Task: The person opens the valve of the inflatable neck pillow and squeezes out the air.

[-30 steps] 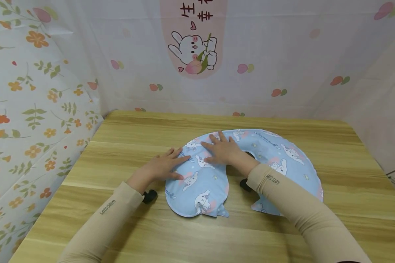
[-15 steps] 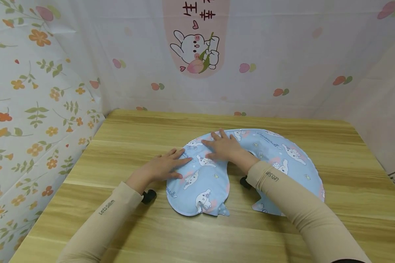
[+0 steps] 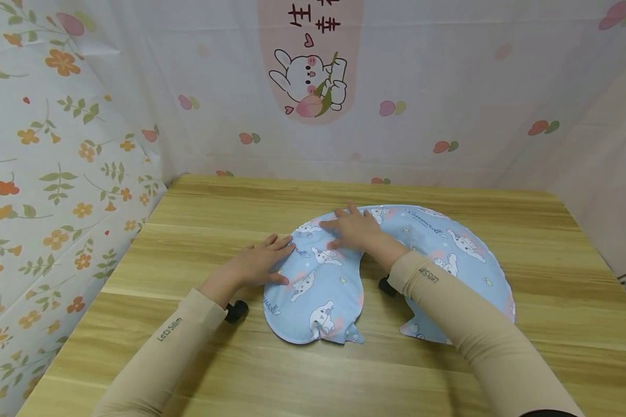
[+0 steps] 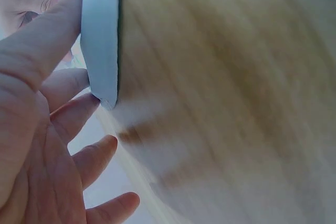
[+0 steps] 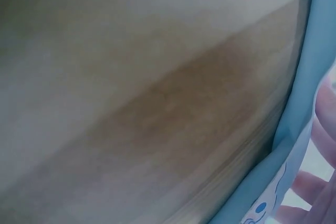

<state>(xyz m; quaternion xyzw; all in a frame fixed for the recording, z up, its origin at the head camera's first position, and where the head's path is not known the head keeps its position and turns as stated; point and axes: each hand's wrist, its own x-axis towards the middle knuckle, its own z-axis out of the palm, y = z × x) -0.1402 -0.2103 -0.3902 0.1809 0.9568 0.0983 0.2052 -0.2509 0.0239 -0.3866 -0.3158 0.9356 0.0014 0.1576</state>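
head view bright, evenly lit, edges bowed; both wrist views dim, heavily blurred

Right hand [image 3: 359, 232], lying flat on the flat, light-blue, cartoon-printed U-shaped neck pillow cover [image 3: 448, 243], has slid a little toward 1 o'clock since a second ago, fingertips now nearer the cover's far edge. Left hand [image 3: 261, 263] has drawn back slightly toward 7 o'clock; its fingertips now rest at the cover's left edge rather than further onto the cloth.

Light wooden table [image 3: 501, 370], floral curtain [image 3: 42, 174] at left, rabbit-print curtain [image 3: 422, 75] behind
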